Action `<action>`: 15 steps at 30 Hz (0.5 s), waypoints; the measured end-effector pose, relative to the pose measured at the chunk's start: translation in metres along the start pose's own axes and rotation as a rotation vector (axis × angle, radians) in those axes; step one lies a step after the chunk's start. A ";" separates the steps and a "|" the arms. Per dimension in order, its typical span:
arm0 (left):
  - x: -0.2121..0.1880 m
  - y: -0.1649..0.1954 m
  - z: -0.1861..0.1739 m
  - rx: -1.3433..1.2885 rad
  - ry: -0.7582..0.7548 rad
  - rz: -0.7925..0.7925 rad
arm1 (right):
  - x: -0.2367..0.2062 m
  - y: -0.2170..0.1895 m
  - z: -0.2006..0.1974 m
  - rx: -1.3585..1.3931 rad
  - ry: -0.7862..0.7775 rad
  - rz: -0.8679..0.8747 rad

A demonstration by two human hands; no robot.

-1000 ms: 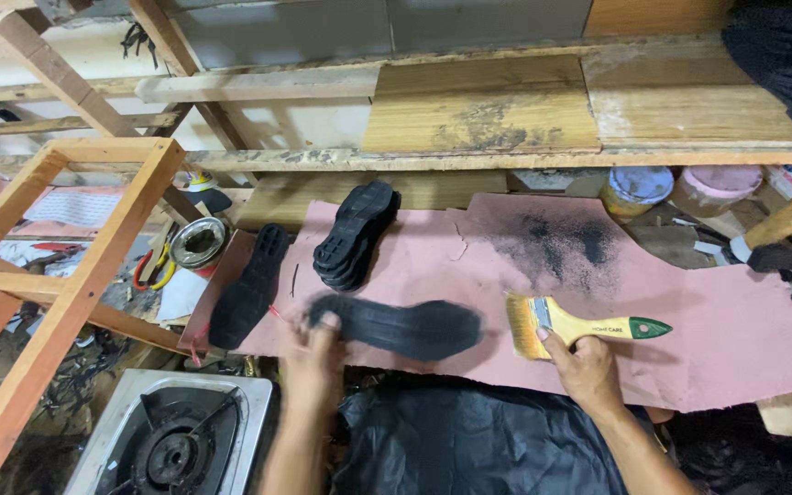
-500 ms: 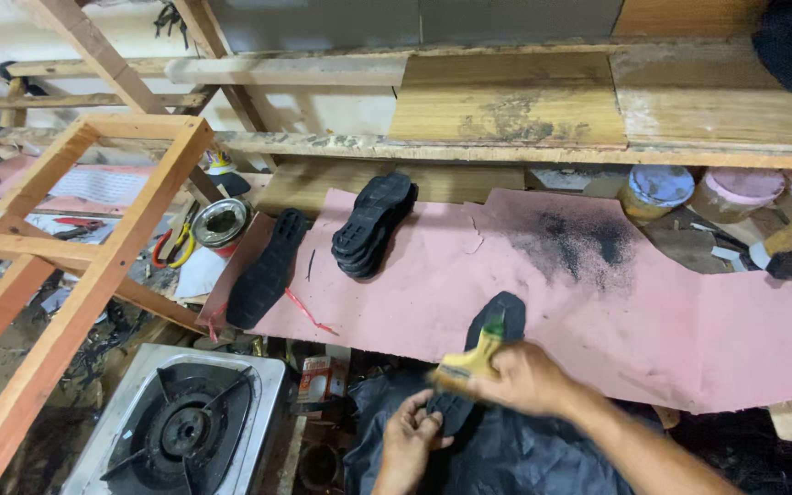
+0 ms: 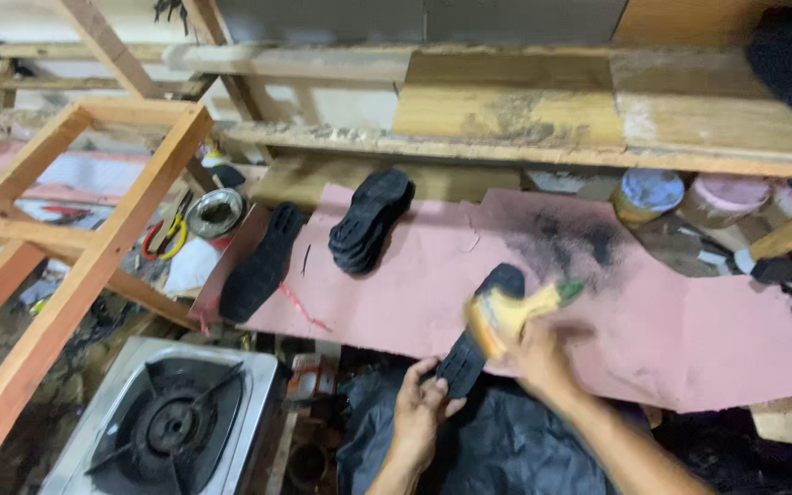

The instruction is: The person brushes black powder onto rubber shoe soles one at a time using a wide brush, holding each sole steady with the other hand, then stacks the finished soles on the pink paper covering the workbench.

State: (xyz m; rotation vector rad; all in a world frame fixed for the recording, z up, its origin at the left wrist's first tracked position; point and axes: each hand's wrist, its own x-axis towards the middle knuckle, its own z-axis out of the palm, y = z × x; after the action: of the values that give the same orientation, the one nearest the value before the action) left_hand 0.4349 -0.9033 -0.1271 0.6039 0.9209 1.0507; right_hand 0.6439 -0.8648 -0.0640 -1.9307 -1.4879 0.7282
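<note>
My left hand (image 3: 419, 409) grips the near end of a black shoe sole (image 3: 478, 332) that slopes up onto the pink sheet (image 3: 689, 339). My right hand (image 3: 543, 353) holds a yellow-handled brush (image 3: 515, 312) over that sole; the brush is blurred. A stack of black soles (image 3: 370, 220) lies further back on the sheet. One more black sole (image 3: 263, 261) rests at the sheet's left edge.
A gas stove burner (image 3: 171, 423) stands at the lower left. A wooden frame (image 3: 93, 247) crosses the left side. A metal tin (image 3: 215, 212) and yellow-handled pliers (image 3: 169, 240) lie behind it. Two lidded tubs (image 3: 648, 191) sit under the wooden shelf (image 3: 524, 137). Black cloth (image 3: 506, 449) covers my lap.
The sole was turned from lying flat across the sheet to standing lengthwise in my left hand. My right hand picked up the brush and brought it onto the sole. The view shifted left.
</note>
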 end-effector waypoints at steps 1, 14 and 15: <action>0.000 0.001 0.002 -0.023 0.017 -0.023 | -0.024 0.005 0.009 -0.055 0.068 -0.192; -0.006 -0.018 0.000 -0.076 0.000 0.044 | -0.085 -0.003 0.014 0.006 -0.173 -0.334; -0.010 -0.015 0.001 -0.157 -0.021 -0.014 | -0.085 0.000 0.014 -0.049 -0.111 -0.217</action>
State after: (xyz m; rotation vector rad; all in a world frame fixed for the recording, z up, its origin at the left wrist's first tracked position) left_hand 0.4405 -0.9185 -0.1352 0.4764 0.8143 1.0909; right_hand 0.6142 -0.9457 -0.0680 -1.7525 -1.7650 0.7160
